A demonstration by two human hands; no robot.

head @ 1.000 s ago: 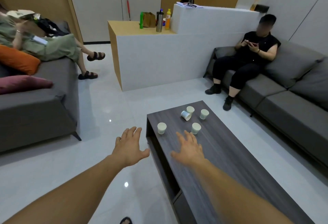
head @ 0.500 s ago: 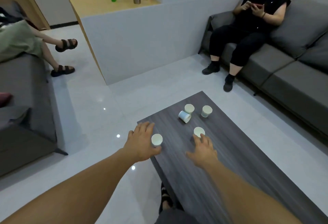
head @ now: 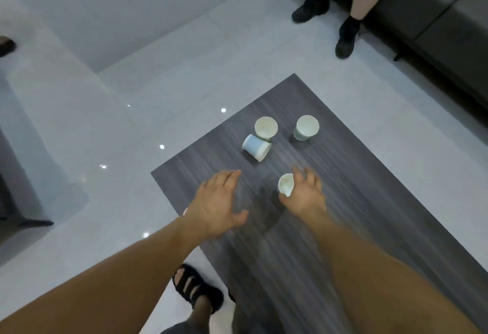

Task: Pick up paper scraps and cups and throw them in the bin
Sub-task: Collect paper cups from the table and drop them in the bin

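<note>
right hand [head: 303,196]: grip wrapped round near cup [head: 286,185], thumb below the rim, fingers behind the wall. Motion blur, so exact contact unclear.
near cup: tilted, mouth facing up-left. Can't tell if the base is off the table [head: 356,214].
left hand [head: 216,201]: grip wide, fingers straight, thumb out, holds nothing. Hovers over the table's left edge.
white sliver [head: 185,211]: peeks out by the left wrist at the table edge. Maybe another cup, too hidden to tell.
tipped cup [head: 256,147]: on its side, mouth to lower right, touching or just beside mid cup [head: 266,127], which stands upright.
far cup [head: 307,127]: upright, apart from that pair, to their right.
table: dark woodgrain, carries the cups. No paper scraps seen on it.
bin: not in view.
step: prob. the 1st pick-up. One cup in hand, three plainly left.
why: left hand spread flat, prob. aiming at a 2nd cup so both hands load before going to the bin.
next: paper cups crush easily, so squeeze softly. Tipped cup may roll, so take it by the wall. Nesting cups would free a hand.
risk: dregs could spill from the tilted cup; contents not visible.
rest: glossy pale floor [head: 105,122], grey sofa [head: 449,29], seated person's black shoes [head: 311,10], wearer's sandal [head: 196,290].
</note>
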